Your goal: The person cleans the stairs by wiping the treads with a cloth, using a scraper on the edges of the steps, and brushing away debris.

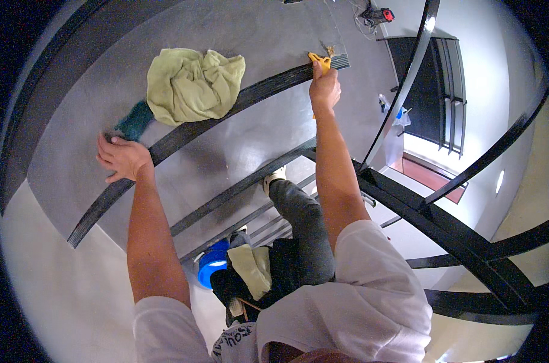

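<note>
A black ribbed strip (262, 91) runs along the front edge of a grey stair step (274, 36). Near its right end, my right hand (326, 91) is closed around a small yellow tool (320, 60), its exact kind mostly hidden by my fingers. Some brownish debris (330, 51) lies just beyond the tool. My left hand (124, 158) rests on the left part of the strip with its fingers spread, holding nothing. Right beside its fingers is a dark green scouring pad (135, 121). A crumpled light green cloth (193, 88) partly covers that pad.
Lower steps with dark edge strips (238, 184) descend toward me, where my leg stands. A blue bucket (211, 263) is at lower left. Black metal railing bars (444, 227) cross the right side. A black and red power tool (377, 15) with a cord lies at the far right.
</note>
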The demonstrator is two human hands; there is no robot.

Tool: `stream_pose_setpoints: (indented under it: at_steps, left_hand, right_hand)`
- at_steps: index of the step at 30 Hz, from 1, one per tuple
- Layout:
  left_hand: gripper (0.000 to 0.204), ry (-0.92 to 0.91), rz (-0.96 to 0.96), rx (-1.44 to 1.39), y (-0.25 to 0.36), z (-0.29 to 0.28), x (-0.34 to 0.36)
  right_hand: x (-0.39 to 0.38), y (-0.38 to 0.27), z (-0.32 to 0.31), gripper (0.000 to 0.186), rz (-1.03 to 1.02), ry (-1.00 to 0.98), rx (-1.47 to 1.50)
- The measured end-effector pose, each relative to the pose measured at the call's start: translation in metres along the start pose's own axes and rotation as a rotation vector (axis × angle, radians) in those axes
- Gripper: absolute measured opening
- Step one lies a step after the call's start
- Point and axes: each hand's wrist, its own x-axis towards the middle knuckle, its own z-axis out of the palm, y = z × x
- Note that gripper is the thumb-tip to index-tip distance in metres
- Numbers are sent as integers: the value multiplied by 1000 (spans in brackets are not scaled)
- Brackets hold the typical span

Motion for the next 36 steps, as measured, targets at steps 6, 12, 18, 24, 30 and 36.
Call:
stream_pose_setpoints:
  at_steps: [6,12,18,24,30,36]
  left_hand:
    - [36,5,6,13,-7,0,1]
    - [36,20,20,28,-12,6,1]
    - [37,8,27,7,-9,8,2]
    - [36,36,9,-12,-6,9,0]
    - [35,63,29,16,-14,11,3]
    - [36,37,13,51,-14,5,2]
  right_hand:
    - [7,-10,3,57,90,-12,56]
    - [16,-11,3,59,66,-10,28]
    - [39,14,-24,66,-229,-119,-268]
    - [21,22,-10,63,-160,-68,-49]
    - [22,11,-10,62,-123,-83,-36]
    - [18,2,2,65,-14,-77,-7]
